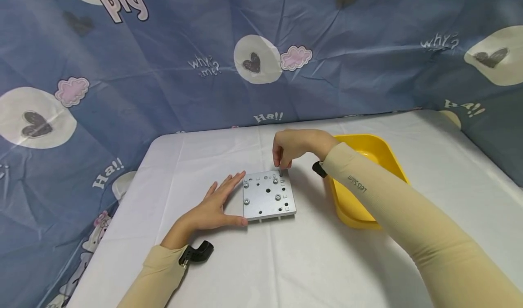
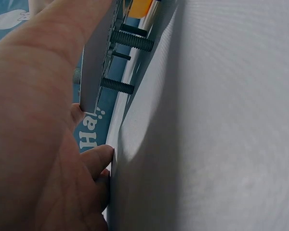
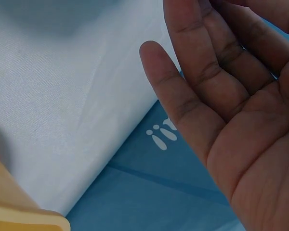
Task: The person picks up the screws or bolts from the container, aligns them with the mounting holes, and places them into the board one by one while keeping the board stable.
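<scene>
A square grey metal plate [image 1: 268, 195] with several holes and screws lies on the white tablecloth [image 1: 286, 253]. My left hand [image 1: 216, 206] lies flat beside its left edge, fingers straight and thumb along the near corner. In the left wrist view the plate's edge [image 2: 94, 72] stands raised on screws [image 2: 127, 41] that poke out below it. My right hand [image 1: 286, 151] hovers over the plate's far right corner, fingertips curled down and pinching a small screw [image 1: 281, 171]. The right wrist view shows only relaxed outer fingers [image 3: 197, 86]; the pinch is hidden there.
A yellow tray [image 1: 377, 151] sits right of the plate, under my right forearm; its corner [image 3: 19, 211] shows in the right wrist view. A blue printed cloth backdrop [image 1: 261, 49] surrounds the table. White cloth stretches in front of the plate.
</scene>
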Demonstrator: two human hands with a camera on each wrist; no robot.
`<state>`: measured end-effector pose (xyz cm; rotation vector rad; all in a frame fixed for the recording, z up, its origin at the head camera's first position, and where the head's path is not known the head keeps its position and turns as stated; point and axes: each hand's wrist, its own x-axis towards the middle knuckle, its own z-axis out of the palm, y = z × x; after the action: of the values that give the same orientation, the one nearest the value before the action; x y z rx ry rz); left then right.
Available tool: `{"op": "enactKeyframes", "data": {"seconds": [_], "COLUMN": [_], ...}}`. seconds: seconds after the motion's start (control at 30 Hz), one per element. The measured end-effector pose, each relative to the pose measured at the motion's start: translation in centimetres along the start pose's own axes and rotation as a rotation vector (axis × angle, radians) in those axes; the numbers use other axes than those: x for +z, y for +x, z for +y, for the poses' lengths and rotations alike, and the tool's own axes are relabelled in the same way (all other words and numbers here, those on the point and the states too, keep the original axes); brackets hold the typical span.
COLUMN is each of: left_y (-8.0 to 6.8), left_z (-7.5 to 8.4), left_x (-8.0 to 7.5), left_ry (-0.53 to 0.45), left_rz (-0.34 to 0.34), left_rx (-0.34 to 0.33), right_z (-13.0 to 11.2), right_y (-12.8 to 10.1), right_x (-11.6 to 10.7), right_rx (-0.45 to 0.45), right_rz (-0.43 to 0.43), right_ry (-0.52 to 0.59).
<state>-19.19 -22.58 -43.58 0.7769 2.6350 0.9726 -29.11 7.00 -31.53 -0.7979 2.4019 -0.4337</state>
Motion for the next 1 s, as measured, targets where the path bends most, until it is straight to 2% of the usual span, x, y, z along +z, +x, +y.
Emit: {"op": "enactKeyframes", "data": {"seconds": [0.2,0.3,0.43,0.63,1.0], "left_y": [0.2,0.1,0.0,0.1,0.1], "left_z": [-0.8,-0.7,-0.4,-0.6,0.2], "left_x": [0.3,0.4,0.2,0.2,-0.1], "left_ry": [0.011,-0.001,-0.012,-0.011,0.017], "left_rz": [-0.007,0.001,0.019,0.028,-0.017], "left_rx": [-0.037,-0.022,0.032,0.054,-0.013], "right_z": [0.1,0.1,0.2,0.2,1.2], "right_y": [0.1,0.0,-0.1,-0.3,-1.2], "right_x": [0.0,0.0,-0.1,-0.4,-0.9], "right_rx": [-0.004,-0.001,-0.006,-0.014,-0.009], "right_rz": [0.002,-0.002,-0.012,-0.004,-0.006], "right_ry": [0.0,0.008,0.028,0.024,0.022]}}
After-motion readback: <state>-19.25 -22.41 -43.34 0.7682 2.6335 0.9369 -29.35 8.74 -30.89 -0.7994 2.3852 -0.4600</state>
